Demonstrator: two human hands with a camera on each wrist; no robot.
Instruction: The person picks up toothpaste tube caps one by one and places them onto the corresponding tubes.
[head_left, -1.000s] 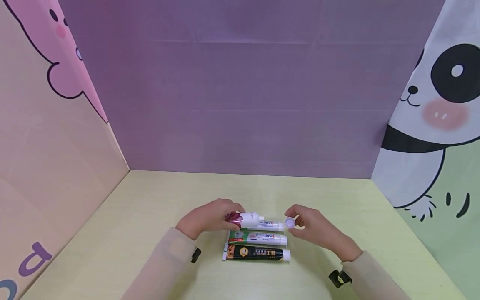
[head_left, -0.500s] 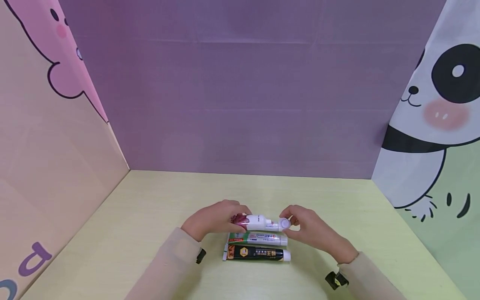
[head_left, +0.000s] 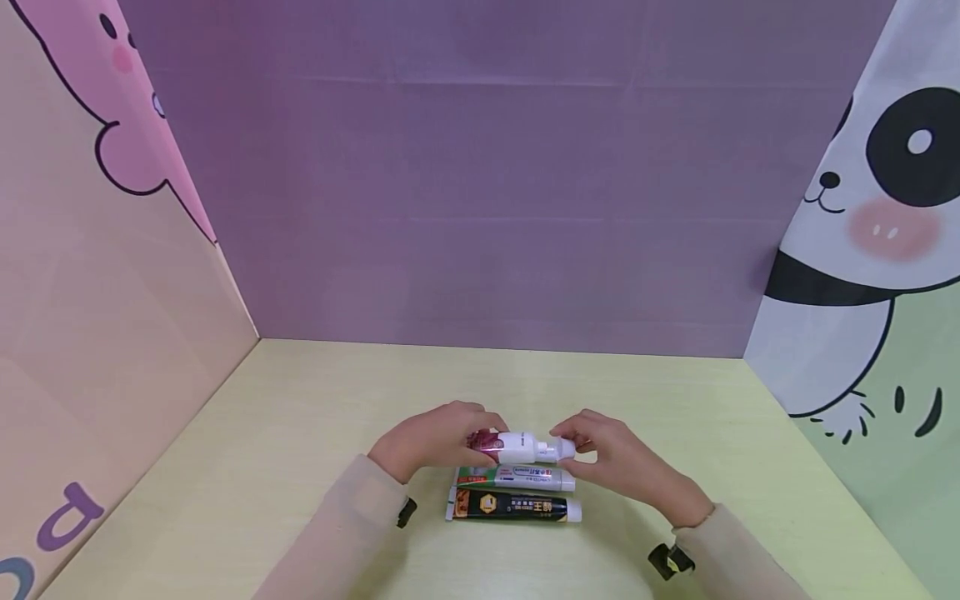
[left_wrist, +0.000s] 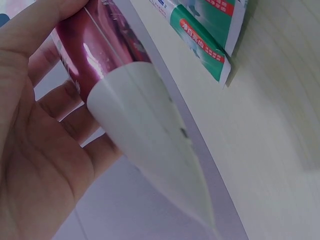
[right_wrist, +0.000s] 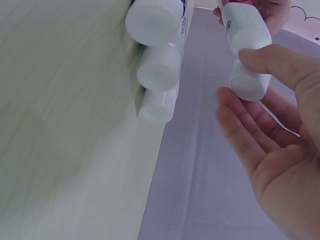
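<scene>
My left hand (head_left: pixel 438 437) grips a maroon-and-white toothpaste tube (head_left: pixel 513 447) above the table, its nozzle end pointing right. At that end, my right hand (head_left: pixel 626 457) pinches a white cap (right_wrist: pixel 248 84) between thumb and fingers. The cap is in line with the tube and meets its mouth; the threads are hidden, so I cannot tell if it is screwed on. Below lie a green-and-white toothpaste tube (head_left: pixel 517 477) and a black toothpaste tube (head_left: pixel 513 505), caps to the right. Another tube (right_wrist: pixel 160 106) lies behind them, mostly hidden by the held one in the head view.
The pale wooden table (head_left: pixel 337 375) meets a purple back panel (head_left: pixel 487 208). Side panels with cartoon prints stand left (head_left: pixel 135 317) and right (head_left: pixel 862 350). Dark bands (head_left: pixel 671 560) sit at both wrists.
The hands have come together: the tube has moved right and the cap left. The cap, apart from the tube a second ago and facing the camera, has turned and now meets its nozzle end.
</scene>
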